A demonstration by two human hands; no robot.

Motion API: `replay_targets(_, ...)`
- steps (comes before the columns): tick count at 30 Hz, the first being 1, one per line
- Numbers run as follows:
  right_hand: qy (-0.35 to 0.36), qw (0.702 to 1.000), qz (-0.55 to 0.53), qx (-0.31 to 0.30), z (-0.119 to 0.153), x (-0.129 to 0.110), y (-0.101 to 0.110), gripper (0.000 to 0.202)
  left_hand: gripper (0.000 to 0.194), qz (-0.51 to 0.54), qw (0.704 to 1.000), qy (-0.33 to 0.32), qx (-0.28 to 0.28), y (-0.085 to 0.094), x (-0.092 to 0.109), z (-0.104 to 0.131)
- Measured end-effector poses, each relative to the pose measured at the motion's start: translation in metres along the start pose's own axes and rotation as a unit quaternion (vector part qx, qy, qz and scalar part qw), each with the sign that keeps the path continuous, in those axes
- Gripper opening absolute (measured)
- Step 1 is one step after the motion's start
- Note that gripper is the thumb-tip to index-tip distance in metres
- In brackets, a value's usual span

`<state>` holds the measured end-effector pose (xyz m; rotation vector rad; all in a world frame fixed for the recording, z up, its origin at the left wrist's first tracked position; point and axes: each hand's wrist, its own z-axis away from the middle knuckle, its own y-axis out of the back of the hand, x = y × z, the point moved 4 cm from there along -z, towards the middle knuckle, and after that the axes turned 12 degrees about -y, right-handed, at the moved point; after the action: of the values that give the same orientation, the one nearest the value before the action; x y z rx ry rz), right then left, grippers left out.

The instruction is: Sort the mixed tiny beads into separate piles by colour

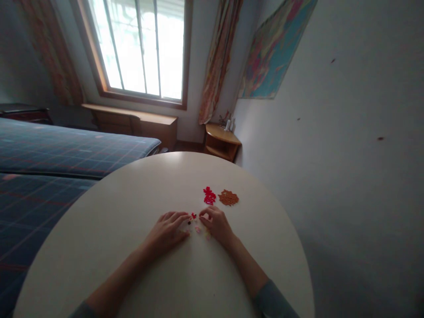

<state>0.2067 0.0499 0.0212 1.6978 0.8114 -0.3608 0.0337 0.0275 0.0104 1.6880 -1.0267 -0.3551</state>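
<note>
Both of my hands rest on a round white table (159,176) around a few tiny pieces. My left hand (169,229) lies with thumb and fingers apart, its fingertips beside a small red piece (194,216) and a dark bit (189,223). On the other side my right hand (216,222) pinches thumb against forefinger; anything between them is too small to name. Between the hands sits a pale pink piece (198,229). Past the right hand lie a pile of small red pieces (209,196) and a pile of small orange-brown pieces (228,198).
A bed with a dark plaid mattress (66,150) stands left of the table. Beyond it are a low wooden desk (155,123) under the window and a corner shelf (221,134). The white wall (347,185) runs along the right.
</note>
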Motion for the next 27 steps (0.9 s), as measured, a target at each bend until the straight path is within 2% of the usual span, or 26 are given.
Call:
replay_targets(5, -0.032, 0.999, -0.006, 0.029, -0.002, 0.006, 0.005, 0.010, 0.038, -0.002, 1.000, 0.004, -0.001, 0.000, 0.000, 0.000)
replay_targets(10, -0.090, 0.991, 0.055, 0.081, -0.007, 0.022, 0.020, 0.011, 0.038, 0.003, 1.000, 0.002, -0.008, 0.000, 0.001, -0.002)
replay_targets(13, -0.111, 0.986, 0.082, 0.088, -0.009, 0.033, 0.025, 0.012, 0.037, 0.006, 1.000, 0.003, -0.008, 0.001, 0.001, -0.002)
replay_targets(20, -0.116, 0.986, 0.090, 0.084, -0.012, 0.045, 0.022, 0.012, 0.037, 0.006, 1.000, 0.008, -0.007, 0.003, 0.003, -0.002)
replay_targets(25, -0.133, 0.979, 0.080, 0.129, -0.012, 0.048, 0.025, 0.016, 0.036, 0.011, 1.000, 0.014, -0.019, 0.004, 0.005, -0.003)
replay_targets(27, -0.142, 0.977, 0.096, 0.129, -0.012, 0.049, 0.025, 0.019, 0.036, 0.010, 1.000, 0.013, -0.019, 0.004, 0.004, -0.003)
